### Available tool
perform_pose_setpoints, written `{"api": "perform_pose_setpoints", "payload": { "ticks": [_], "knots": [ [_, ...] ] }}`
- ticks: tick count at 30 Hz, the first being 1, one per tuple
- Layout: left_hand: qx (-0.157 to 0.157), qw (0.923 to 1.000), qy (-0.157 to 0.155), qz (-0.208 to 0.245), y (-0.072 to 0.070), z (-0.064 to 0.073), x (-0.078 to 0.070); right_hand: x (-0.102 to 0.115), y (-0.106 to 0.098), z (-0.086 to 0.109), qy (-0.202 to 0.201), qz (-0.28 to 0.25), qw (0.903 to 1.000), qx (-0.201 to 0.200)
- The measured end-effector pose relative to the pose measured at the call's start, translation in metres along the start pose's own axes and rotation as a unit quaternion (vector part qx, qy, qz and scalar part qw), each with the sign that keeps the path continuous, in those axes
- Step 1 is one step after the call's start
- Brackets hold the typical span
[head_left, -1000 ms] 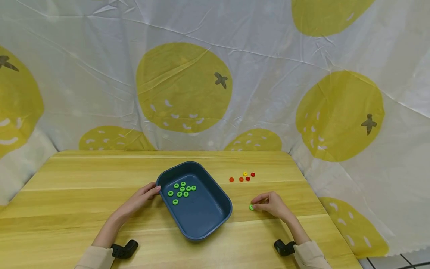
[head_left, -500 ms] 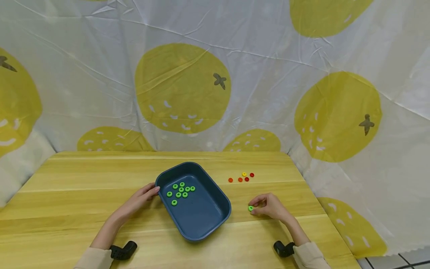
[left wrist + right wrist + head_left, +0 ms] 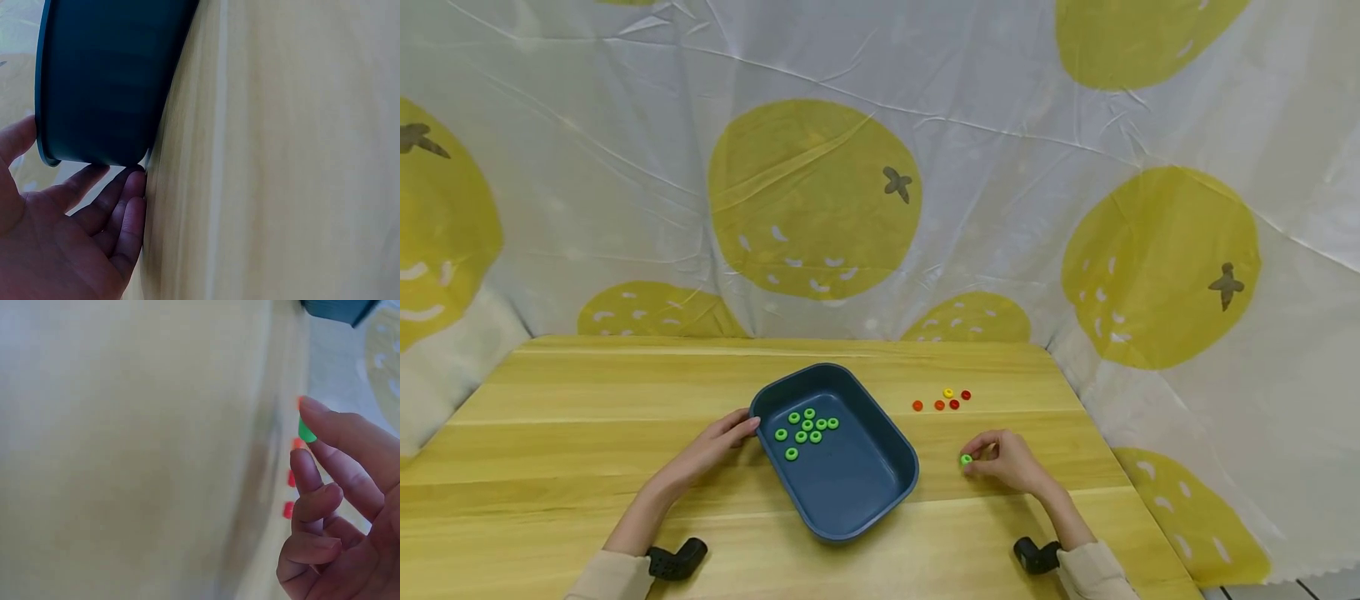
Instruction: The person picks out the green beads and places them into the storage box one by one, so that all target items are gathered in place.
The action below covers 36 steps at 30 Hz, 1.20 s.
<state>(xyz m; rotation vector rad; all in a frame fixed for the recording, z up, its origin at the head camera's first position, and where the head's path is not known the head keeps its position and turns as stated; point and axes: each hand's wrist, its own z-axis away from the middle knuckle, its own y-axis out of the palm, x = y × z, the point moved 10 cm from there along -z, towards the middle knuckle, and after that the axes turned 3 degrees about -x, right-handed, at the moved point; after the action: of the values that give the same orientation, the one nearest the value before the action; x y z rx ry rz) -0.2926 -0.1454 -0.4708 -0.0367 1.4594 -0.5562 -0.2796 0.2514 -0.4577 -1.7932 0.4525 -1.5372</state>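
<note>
A dark blue tray stands at an angle on the table, with several green ring-shaped beads lying in its far left part. My left hand holds the tray's left side, thumb at the rim and fingers against the outer wall; the left wrist view shows the fingers under the rim. To the right of the tray, my right hand pinches one green ring-shaped bead between thumb and forefinger. In the right wrist view, that bead is partly hidden by the thumb.
Beyond my right hand, two orange beads, two red beads and a yellow bead lie on the wooden table. A white cloth with yellow fruit prints hangs behind the table.
The green bead between my right fingertips has turned slightly, and the hand has barely shifted. My left hand and the tray have stayed in place.
</note>
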Motion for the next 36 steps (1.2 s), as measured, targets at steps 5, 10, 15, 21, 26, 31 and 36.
{"api": "perform_pose_setpoints", "payload": {
  "ticks": [5,10,15,21,26,31,36],
  "knots": [
    [0.001,1.0000,0.007,-0.001,0.001,0.000,0.000,0.005,-0.019,-0.005,0.011,-0.005,0.9992,-0.039],
    [-0.003,1.0000,-0.003,0.004,0.000,0.000,0.003,0.011,-0.034,-0.013,0.020,-0.022,0.9974,-0.066],
    [-0.003,1.0000,0.000,0.003,0.000,0.000,0.003,0.023,-0.043,-0.024,0.024,-0.032,0.9953,-0.088],
    [-0.006,1.0000,-0.001,0.003,-0.001,-0.001,0.003,0.041,-0.050,-0.038,0.038,-0.042,0.9925,-0.108],
    [0.003,1.0000,0.000,-0.003,0.000,0.000,0.002,0.060,-0.050,-0.050,0.034,-0.067,0.9912,-0.109],
    [0.006,1.0000,0.001,-0.001,0.001,0.001,0.000,0.080,-0.048,-0.062,0.013,-0.085,0.9905,-0.107],
    [0.003,1.0000,0.000,-0.001,0.000,0.000,0.001,0.097,-0.045,-0.072,0.001,-0.093,0.9898,-0.108]
  ]
}}
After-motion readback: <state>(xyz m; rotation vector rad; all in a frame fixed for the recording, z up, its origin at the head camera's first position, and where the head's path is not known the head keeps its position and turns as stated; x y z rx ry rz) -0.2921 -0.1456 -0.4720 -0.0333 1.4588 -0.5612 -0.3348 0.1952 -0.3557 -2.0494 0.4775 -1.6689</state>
